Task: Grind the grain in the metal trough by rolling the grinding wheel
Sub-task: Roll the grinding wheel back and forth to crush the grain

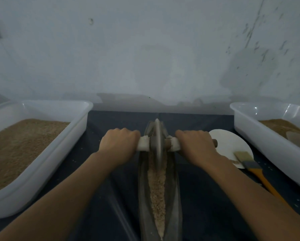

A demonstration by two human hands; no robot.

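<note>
A long narrow metal trough runs away from me down the middle of the dark cloth. A strip of tan grain lies along its bottom. The grey grinding wheel stands upright in the far end of the trough, on a wooden axle wrapped in white cloth. My left hand grips the axle on the wheel's left side. My right hand grips it on the right, with the bare axle tip sticking out past the knuckles. Both arms are stretched forward.
A white plastic tub with tan grain stands at the left, and another white tub with browner meal at the right. A white round plate and an orange-handled brush lie right of the trough. A grey wall rises just behind.
</note>
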